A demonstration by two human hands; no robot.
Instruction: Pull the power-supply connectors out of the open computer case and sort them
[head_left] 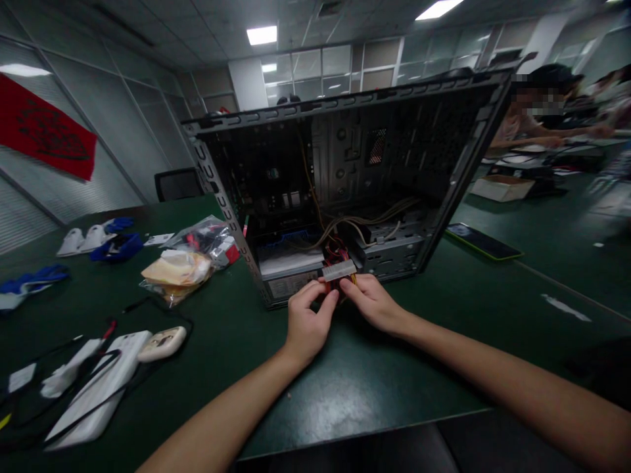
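Green table (355,404), connector (340,270) near blurred label (294,284)

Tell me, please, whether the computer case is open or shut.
Open: its near side has no panel, so the computer case's inner wall and grey cables show.

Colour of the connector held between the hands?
Pale grey, maybe off-white in this dim light; the connector shows best in the head view.

The metal case (340,157) and plastic connector (339,270) look matt, the smooth tabletop (355,387) glossy.
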